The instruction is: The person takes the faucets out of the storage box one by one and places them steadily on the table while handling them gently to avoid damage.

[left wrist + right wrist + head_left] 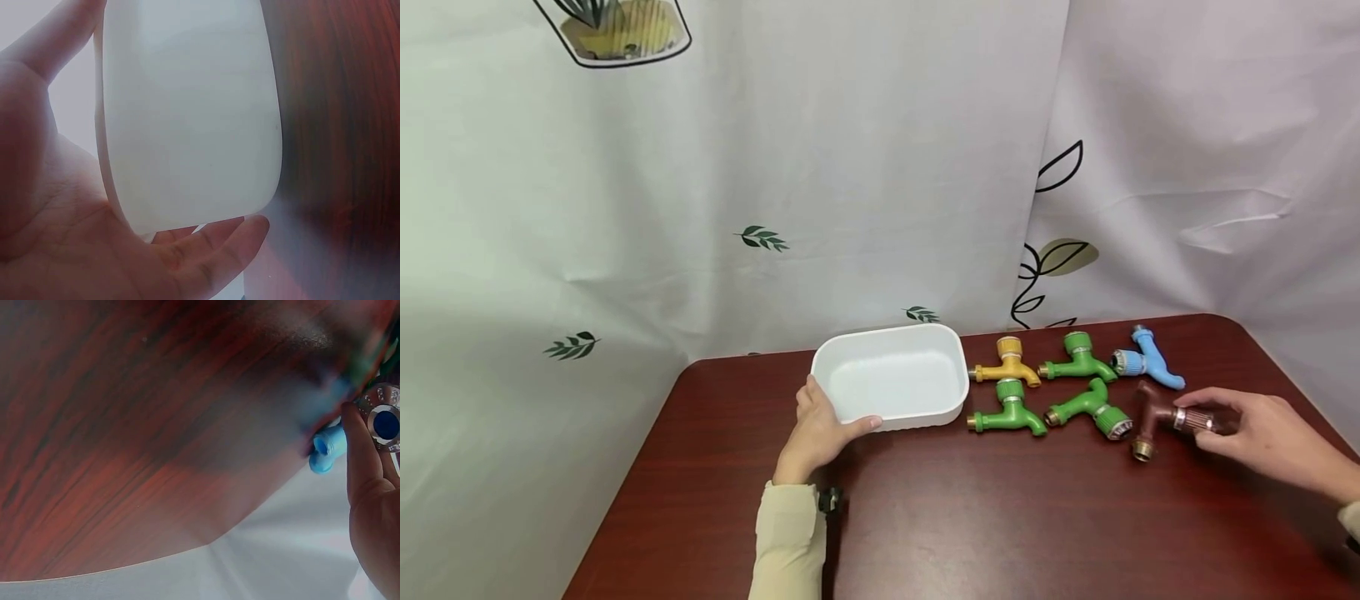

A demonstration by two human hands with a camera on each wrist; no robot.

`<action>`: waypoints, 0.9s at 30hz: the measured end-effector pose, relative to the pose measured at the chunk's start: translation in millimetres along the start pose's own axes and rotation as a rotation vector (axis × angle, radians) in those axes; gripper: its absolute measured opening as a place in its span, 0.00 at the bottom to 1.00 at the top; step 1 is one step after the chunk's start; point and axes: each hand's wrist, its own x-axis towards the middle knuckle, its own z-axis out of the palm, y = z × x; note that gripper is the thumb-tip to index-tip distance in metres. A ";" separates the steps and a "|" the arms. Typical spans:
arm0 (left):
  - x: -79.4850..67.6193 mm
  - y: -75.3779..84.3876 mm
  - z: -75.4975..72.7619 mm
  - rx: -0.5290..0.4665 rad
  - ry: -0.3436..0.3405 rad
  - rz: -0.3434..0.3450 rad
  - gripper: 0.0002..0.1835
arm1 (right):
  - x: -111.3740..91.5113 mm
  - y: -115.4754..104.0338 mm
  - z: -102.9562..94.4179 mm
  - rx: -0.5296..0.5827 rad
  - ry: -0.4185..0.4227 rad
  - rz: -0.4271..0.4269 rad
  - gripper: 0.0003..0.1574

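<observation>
My left hand [818, 433] grips a white plastic tub [917, 422] by its near left corner, thumb along the front wall and fingers at the left side. The left wrist view shows the tub's outer wall [194, 125] close to the palm. At the right, my right hand [1262, 433] pinches the ribbed handle of a dark brown water tap [1153, 412], whose brass threaded end points toward me. In the right wrist view the tap's round handle end [380, 400] shows a blue centre by the fingers.
Right of the tub lie a yellow tap [1009, 367], a green tap [1011, 415] in front of it, another green tap [1078, 362], a third green tap [1086, 404] and a blue tap [1156, 362]. A patterned white curtain [865, 183] hangs behind the dark red table [1000, 517].
</observation>
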 end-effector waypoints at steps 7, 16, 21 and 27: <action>-0.8 0.5 0.0 0.000 0.002 -0.006 0.75 | 2.3 0.8 1.2 -0.012 -0.037 0.022 0.24; -1.4 1.2 -0.2 0.010 0.005 -0.006 0.75 | 7.3 2.4 -0.7 0.006 -0.116 0.082 0.25; -1.8 1.4 -0.2 0.008 0.008 -0.010 0.75 | 9.0 3.4 -1.0 0.000 -0.143 0.093 0.25; -2.6 2.6 1.4 0.008 0.004 -0.012 0.75 | 7.6 6.3 -1.9 -0.001 -0.149 0.091 0.25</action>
